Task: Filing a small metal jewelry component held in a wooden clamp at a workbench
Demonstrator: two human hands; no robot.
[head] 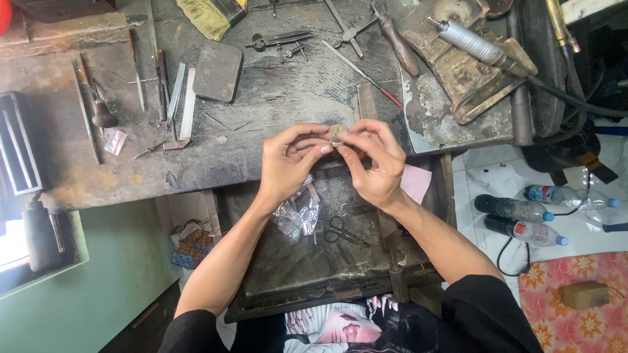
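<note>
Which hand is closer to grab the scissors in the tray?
Probably the right hand. Both hands pinch the small metal piece together, but the scissors lie in the tray nearer below the right wrist; the left hand sits above the plastic bag.

Below the fingers (325, 148) lie a plastic bag (297, 214) and scissors (341, 232) in the tray (288, 274); files (176, 98) lie far left.

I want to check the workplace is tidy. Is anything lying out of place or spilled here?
Yes: three plastic bottles lie toppled on the white floor tiles right of the worn workbench, among black cables.
</note>
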